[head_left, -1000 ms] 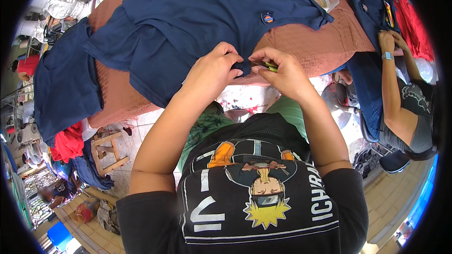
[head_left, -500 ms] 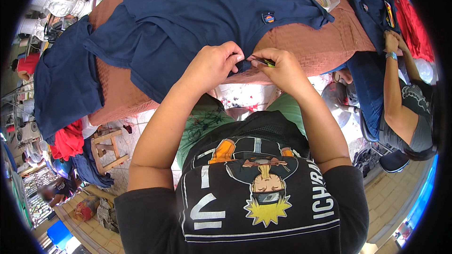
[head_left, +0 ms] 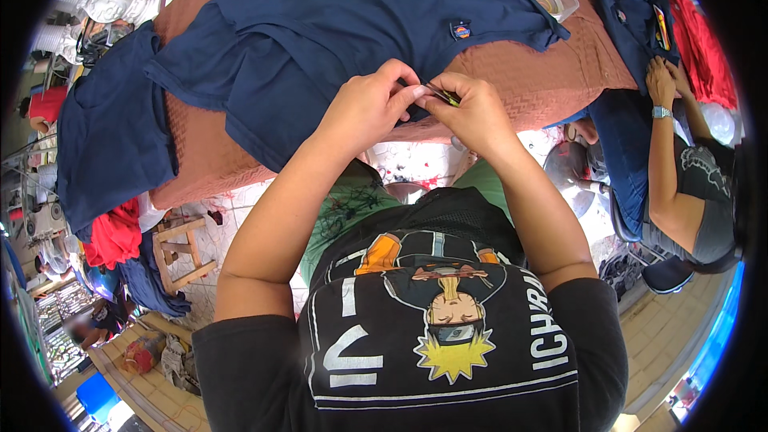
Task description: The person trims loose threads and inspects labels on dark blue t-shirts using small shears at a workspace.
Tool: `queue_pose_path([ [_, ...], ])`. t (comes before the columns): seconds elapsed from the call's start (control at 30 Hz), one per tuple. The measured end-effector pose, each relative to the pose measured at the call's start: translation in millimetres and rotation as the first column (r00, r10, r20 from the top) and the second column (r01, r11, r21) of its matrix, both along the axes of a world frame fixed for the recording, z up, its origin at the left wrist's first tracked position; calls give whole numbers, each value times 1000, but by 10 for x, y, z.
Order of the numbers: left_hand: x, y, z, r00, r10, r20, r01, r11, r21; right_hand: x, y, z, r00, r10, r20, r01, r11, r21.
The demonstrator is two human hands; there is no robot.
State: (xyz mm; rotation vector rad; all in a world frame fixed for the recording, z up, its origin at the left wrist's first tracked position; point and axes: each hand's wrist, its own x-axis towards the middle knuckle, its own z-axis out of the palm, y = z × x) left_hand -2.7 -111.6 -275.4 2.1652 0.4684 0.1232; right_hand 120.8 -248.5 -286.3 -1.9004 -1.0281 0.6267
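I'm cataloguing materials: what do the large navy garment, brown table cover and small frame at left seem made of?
Large navy garment: matte fabric, perhaps a cotton blend, in soft folds. Brown table cover: dullish cloth, perhaps vinyl, with repeating relief. Small frame: probably unpainted wood, from its dull tan bars.

Looks steeply down from the person's head, through the left one of two wide fisheye cameras worn side by side. Stands closest to the chest of a black cotton T-shirt with a coloured cartoon print [head_left: 400, 332], large along the lower edge. Faces forward past the bare left hand [head_left: 370, 106] and bare right hand [head_left: 475, 109], above centre, onto a long table under textured reddish-brown cloth [head_left: 524, 72]. Reaches sideways to a co-worker in a dark grey top [head_left: 693, 172] at far right and a pale wooden stool frame [head_left: 194, 275] at left. Bends straight edges toward the rim.
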Motion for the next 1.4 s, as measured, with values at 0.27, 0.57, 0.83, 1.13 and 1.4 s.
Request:
queue_pose_path([
  [0.27,-10,-5,52,995,-65,-74,76,985,156,43,-25,-45,999,43,6,-44,996,73],
  [0.57,31,98,53,995,-45,-92,31,988,-152,241,-232,136,959,238,154,-252,964,82],
  [0.83,34,87,47,996,-34,-86,22,989,-144,225,-213,7,940,296,170,-318,940,121],
  [1.13,34,80,36,997,-17,-80,4,988,-155,230,-165,-23,939,319,127,-334,934,124],
  [1.4,40,78,16,997,-17,-73,7,991,-137,213,-145,21,946,294,136,-309,944,112],
])
